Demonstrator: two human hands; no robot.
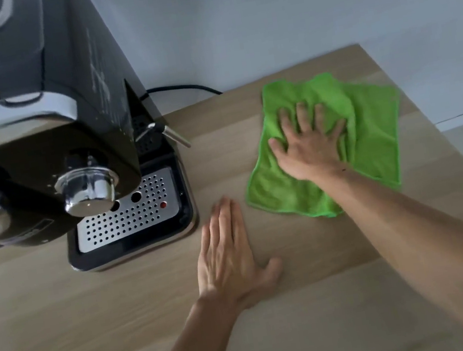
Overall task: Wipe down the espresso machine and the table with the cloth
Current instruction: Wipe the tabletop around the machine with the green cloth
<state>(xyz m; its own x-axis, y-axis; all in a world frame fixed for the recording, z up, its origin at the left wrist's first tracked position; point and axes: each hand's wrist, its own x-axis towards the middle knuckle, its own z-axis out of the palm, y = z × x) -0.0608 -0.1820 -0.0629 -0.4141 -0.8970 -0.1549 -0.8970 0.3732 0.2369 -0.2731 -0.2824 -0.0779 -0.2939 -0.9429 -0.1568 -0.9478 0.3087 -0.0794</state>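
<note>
Your right hand [307, 148] presses the cloth [369, 135] flat on the desk [297, 256], fingers spread; the espresso machine [82, 138] lies leftward, nearer your flat left hand [227, 254].

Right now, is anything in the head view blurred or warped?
Head view: left hand slightly motion-blurred; espresso machine close, soft and bent by the wide lens; green cloth and right hand fairly sharp; light dim, even, no harsh glare.

Espresso machine [45, 138] at left on tabletop [279, 334], cable [183, 89] trailing behind it. Cloth [322, 145] well right of machine, flat on tabletop. My right hand [307, 145] on cloth. My left hand [230, 254] on bare tabletop between machine and cloth, nearer me.
</note>
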